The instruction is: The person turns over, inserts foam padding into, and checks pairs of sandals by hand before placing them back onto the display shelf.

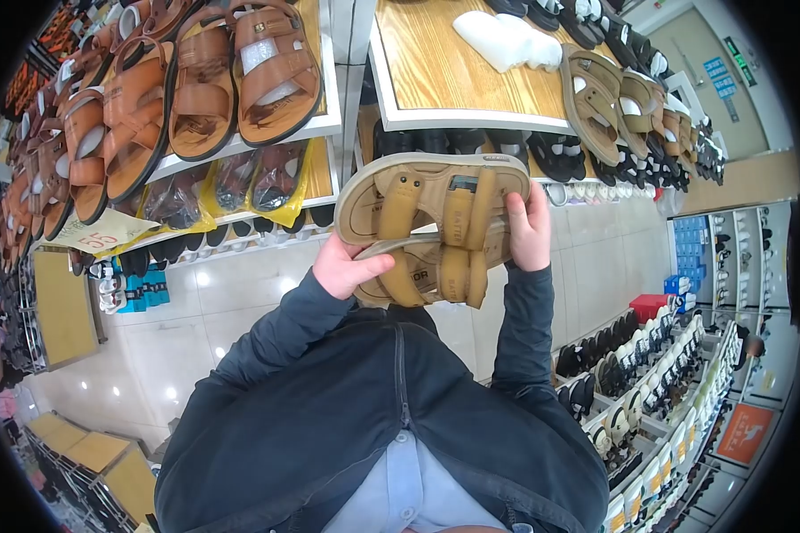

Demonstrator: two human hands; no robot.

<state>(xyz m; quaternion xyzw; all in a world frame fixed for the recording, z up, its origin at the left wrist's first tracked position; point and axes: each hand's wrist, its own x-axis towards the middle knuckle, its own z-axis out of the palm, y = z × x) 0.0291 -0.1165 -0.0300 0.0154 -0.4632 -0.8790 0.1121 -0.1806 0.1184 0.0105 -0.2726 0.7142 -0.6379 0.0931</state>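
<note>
A pair of tan strapped sandals point(436, 200) is held up in front of my chest, one above the other, soles partly overlapping. My left hand point(342, 266) grips them at the left end, its thumb lying toward the lower sandal. At the right end my right hand point(530, 226) is closed round them, thumb on the upper sandal's edge. Straps of both sandals face me. Just beyond them is the edge of a wood-topped shelf point(436, 62), with crumpled white stuffing point(507, 42) lying on it.
Brown sandals point(271, 80) line the shelf at upper left, above plastic-wrapped shoes point(280, 178) and a price card point(98, 235). More olive sandals point(593, 102) stand at the upper right shelf's edge. Shoe racks point(649, 382) fill the lower right, beside a tiled floor point(196, 346).
</note>
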